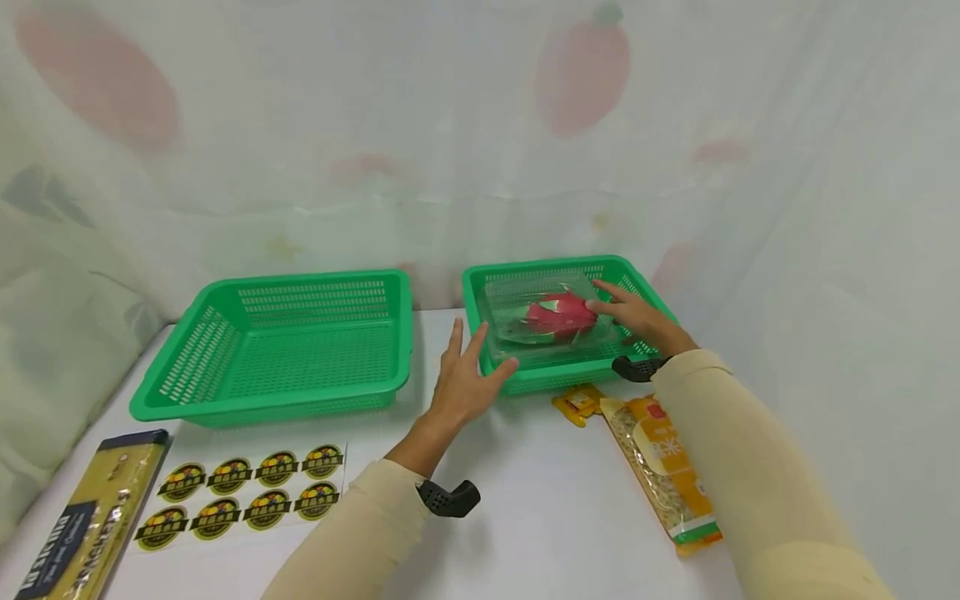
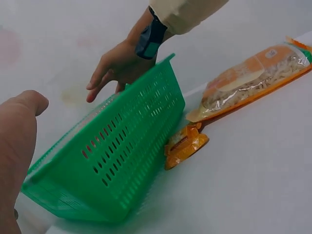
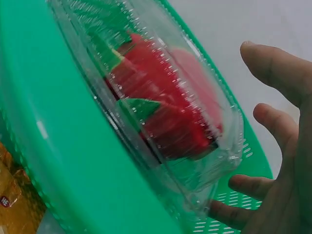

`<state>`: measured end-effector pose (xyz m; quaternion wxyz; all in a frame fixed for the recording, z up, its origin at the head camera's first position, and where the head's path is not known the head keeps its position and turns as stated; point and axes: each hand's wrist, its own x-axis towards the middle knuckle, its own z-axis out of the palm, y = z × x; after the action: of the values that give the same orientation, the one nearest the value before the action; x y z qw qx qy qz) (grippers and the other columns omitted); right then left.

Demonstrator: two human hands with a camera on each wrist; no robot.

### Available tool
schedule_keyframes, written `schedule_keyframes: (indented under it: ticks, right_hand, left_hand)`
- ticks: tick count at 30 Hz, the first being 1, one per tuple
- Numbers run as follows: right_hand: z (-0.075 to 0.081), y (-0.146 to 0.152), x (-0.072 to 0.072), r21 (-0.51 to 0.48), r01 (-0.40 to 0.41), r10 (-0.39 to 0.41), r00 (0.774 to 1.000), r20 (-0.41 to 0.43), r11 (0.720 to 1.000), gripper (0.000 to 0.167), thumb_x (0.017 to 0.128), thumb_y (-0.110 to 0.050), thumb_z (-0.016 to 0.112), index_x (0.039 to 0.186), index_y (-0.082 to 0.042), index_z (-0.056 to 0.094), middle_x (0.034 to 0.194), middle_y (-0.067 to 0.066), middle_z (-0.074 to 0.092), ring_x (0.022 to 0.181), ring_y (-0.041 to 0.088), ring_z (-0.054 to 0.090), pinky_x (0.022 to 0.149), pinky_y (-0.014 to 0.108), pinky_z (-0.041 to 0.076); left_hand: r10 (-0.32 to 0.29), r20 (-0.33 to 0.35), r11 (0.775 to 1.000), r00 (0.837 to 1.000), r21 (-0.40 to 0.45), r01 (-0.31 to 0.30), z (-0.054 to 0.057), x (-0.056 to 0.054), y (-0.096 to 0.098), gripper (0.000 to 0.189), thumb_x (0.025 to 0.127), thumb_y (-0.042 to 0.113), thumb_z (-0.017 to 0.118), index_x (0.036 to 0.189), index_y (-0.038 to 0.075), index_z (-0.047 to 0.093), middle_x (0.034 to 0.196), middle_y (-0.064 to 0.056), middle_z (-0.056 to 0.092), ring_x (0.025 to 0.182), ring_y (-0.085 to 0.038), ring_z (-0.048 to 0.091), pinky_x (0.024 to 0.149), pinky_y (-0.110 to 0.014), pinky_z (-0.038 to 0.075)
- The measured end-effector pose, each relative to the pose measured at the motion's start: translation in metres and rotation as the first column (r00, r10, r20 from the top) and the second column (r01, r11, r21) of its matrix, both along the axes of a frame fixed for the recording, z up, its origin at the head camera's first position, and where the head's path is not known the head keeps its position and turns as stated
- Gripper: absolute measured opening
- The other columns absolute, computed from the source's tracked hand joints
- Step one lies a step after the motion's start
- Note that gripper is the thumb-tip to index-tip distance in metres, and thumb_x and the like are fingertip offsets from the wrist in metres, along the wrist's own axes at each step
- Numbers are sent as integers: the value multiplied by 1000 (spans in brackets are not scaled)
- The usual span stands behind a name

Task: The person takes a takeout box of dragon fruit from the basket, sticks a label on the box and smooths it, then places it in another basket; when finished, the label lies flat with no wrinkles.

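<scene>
A white tabletop (image 1: 540, 508) and pale fruit-printed curtain (image 1: 450, 92) fill the head view; right of centre, a red-and-green dragon fruit (image 1: 561, 317) in a clear plastic clamshell (image 1: 513, 300) lies inside a green perforated plastic basket (image 1: 558, 380), my left hand (image 1: 465, 382) beside it, fingers spread. Left wrist view: my right hand (image 2: 119, 63), upper centre. Right wrist view: its fingers apart, lower right, beside the clamshell.

Screened tabletop station resembling a grocery-packing counter; the wider room is hidden. Fruit-printed sheeting (image 1: 480, 125) hangs at the far side of a white table (image 1: 555, 517). Grocery character is indicated by green plastic baskets (image 1: 270, 407), a spaghetti packet (image 1: 105, 508) and round fruit labels (image 1: 267, 509) at near left, and a clamshell-packed dragon fruit (image 1: 558, 317) at far right.
</scene>
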<state>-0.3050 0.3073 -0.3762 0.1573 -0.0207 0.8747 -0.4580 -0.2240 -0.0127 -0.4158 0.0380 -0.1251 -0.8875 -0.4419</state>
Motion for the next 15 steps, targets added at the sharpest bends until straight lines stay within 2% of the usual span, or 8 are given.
schedule_keyframes:
  ticks: [7, 15]
  right_hand:
    - [-11, -2, -6, -44, 20, -18, 999, 29, 999, 74, 97, -48, 53, 156, -31, 13, 160, 5, -5, 140, 47, 7, 90, 71, 33]
    - [-18, -12, -13, -108, 12, -6, 999, 54, 994, 70, 98, -45, 52, 156, -32, 15, 160, 3, -2, 141, 45, 7, 87, 73, 34]
  left_hand:
    - [-12, 25, 1000, 1000, 0, 12, -16, -6, 4, 83, 88, 64, 54, 154, 21, 28, 160, 3, -5, 142, -36, 13, 102, -61, 29]
    - [-2, -12, 1000, 1000, -26, 2, -29, -7, 6, 82, 89, 64, 52, 153, 17, 31, 160, 5, -7, 142, -34, 11, 97, -63, 33]
